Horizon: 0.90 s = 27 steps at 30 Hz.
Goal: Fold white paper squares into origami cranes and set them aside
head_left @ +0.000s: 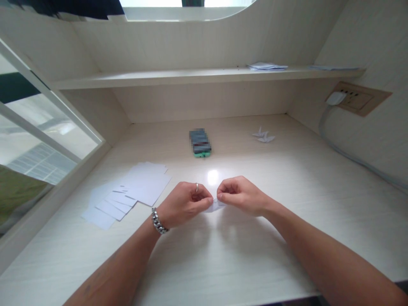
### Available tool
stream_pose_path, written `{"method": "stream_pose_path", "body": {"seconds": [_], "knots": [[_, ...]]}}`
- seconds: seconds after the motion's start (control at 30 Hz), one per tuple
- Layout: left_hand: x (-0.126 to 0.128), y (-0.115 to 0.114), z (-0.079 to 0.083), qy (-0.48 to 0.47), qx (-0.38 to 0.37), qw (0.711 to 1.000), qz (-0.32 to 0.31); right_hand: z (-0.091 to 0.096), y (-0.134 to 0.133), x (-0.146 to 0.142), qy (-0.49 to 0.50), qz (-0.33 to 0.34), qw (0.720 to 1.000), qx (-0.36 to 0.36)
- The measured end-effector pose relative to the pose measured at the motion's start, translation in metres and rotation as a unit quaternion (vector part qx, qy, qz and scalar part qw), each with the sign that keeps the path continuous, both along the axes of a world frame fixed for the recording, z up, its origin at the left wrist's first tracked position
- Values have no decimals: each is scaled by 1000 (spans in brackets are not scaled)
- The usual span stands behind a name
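Small paper piece pinched at both ends by left hand, right hand.

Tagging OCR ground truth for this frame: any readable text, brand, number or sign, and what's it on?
No readable text anywhere.
On the phone: the face is blurred, nothing legible.
On the paper sheets: blank white.
On the small paper pinched between left hand and right hand: no print visible.
On the wall socket: no marking can be made out.

Two hands, one folded paper, one phone, one bracelet, one ring, one plug
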<state>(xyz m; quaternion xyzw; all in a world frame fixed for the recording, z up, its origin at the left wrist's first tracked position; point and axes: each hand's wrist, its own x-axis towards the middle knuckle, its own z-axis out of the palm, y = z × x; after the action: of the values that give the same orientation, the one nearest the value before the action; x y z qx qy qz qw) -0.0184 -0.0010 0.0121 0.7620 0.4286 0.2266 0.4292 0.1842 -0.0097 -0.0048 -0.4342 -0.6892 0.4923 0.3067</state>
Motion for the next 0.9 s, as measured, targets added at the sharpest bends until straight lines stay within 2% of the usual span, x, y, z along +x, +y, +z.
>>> {"method": "stream_pose_path", "body": {"seconds": [0.2, 0.33, 0.5, 0.7, 0.8, 0.9], "knots": [[-8, 4, 1, -4, -2, 1000, -13, 3, 3, 6, 14, -15, 1000, -2], [-13, 9, -1, -35, -6, 999, 1, 4, 6, 11, 34, -51, 998, 14], [-4, 6, -4, -99, -15, 995, 27, 6, 4, 8, 1, -56, 997, 61], [1, 3, -7, -102, 1, 994, 32, 6, 1, 3, -8, -52, 995, 83], [-4, 8, -9, -118, -8, 991, 69, 3, 3, 4, 12, -73, 994, 82], [-4, 11, -13, -214, -43, 963, 159, 0, 6, 3, 80, -119, 988, 51]]}}
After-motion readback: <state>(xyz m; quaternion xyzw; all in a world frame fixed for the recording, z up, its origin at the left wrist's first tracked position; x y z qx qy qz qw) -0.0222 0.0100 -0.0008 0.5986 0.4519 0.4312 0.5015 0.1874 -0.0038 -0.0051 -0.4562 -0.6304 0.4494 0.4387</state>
